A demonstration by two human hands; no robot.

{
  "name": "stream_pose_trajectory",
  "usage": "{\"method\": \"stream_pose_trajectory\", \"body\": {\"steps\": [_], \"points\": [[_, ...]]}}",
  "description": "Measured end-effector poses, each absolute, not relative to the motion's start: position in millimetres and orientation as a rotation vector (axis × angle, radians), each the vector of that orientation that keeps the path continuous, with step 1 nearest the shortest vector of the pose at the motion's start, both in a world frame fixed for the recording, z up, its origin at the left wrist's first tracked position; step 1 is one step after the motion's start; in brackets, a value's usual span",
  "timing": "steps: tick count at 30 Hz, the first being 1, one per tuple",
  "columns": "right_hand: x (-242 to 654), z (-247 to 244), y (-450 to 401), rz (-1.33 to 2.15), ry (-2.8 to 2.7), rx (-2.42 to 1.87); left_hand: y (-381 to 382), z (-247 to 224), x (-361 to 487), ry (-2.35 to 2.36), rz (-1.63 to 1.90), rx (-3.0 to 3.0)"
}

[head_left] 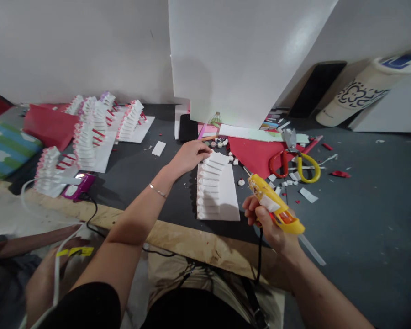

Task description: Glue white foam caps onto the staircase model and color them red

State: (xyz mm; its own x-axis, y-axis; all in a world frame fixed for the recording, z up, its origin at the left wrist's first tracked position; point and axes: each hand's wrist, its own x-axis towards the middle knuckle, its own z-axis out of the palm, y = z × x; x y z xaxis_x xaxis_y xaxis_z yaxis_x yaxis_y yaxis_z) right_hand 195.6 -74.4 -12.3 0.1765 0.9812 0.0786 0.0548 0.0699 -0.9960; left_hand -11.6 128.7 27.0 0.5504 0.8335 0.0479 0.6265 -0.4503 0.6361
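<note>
A white model staircase of fanned, curving steps with small round ends lies on a white card base on the dark tabletop. My left hand reaches to its far end, fingertips pinched together at the top step. Whatever is between those fingertips is too small to make out. My right hand is wrapped round a yellow hot glue gun, its nozzle pointing up and left toward the staircase. A clear glue stick sticks out of the gun's back. Small white round pieces lie near the staircase's far end.
Several similar staircases with red posts stand at left, near a purple device. Scissors, red paper and white scraps lie right of centre. A bottle and dark phone stand behind. Another person's arm shows lower left.
</note>
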Motion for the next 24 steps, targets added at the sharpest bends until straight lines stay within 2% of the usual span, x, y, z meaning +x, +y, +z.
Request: {"method": "stream_pose_trajectory", "body": {"steps": [24], "points": [[196.5,-11.1,-73.9,1.012,-1.144,-1.274,127.0,23.7,-13.7,1.201,0.546,2.152]]}}
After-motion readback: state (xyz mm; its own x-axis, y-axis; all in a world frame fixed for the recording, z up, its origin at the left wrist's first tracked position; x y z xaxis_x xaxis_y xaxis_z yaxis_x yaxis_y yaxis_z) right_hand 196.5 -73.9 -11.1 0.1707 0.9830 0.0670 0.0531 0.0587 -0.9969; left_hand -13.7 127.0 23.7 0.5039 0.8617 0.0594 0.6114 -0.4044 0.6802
